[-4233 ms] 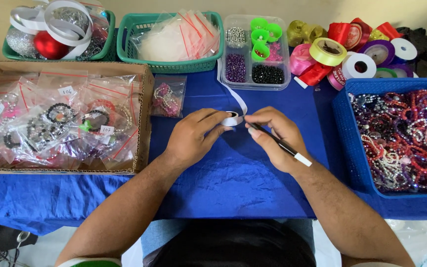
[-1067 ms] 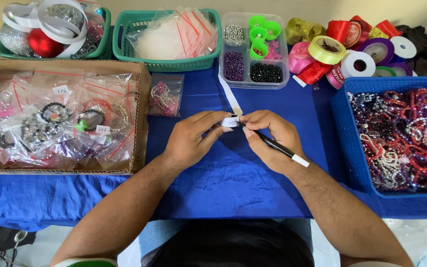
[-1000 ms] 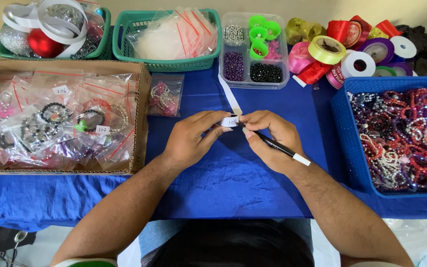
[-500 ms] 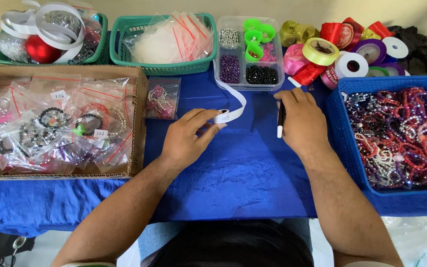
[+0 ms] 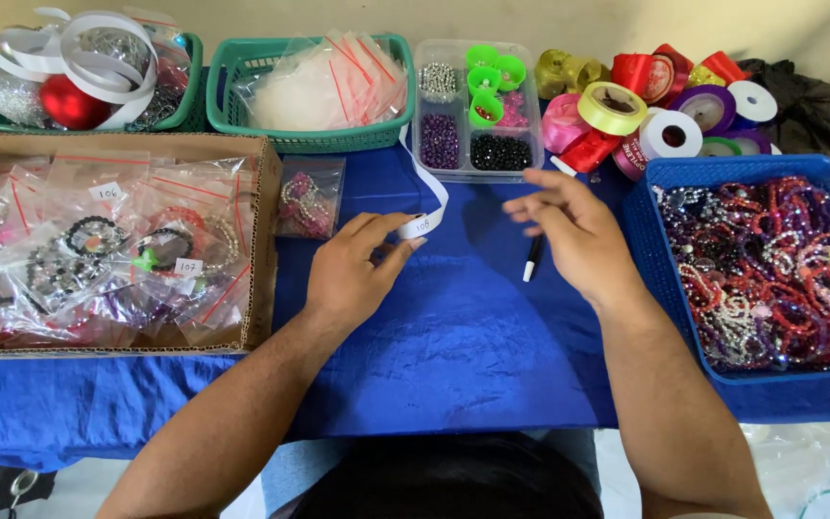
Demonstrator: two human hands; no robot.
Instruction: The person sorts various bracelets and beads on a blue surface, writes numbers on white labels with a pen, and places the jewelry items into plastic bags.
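At the far left a cardboard box (image 5: 259, 259) sits on the desk (image 5: 453, 336), which is draped in blue cloth, and it is packed with small clear bags of bracelets, some with little white tags. Behind it a green basket (image 5: 189, 58) holds white ribbon and a red bauble, and just to its right a second green basket (image 5: 242, 67) is full of clear plastic bags. A single bagged bracelet (image 5: 305, 197) lies on the cloth just beside the box. The left hand (image 5: 353, 274) rests palm down, its grip narrow, thumb and fingertips pinching the end of a white ribbon strip (image 5: 427, 207) that runs back toward a clear bead organizer (image 5: 477, 111) with green cups and dark beads. Right of the strip a black marker (image 5: 533, 258) lies on the cloth, partly under the right hand (image 5: 573, 231), which hovers over it with fingers spread wide and holding nothing. Behind that hand is a heap of ribbon spools (image 5: 646, 101), and at the far right a blue bin (image 5: 646, 221) brims with beaded bracelets.
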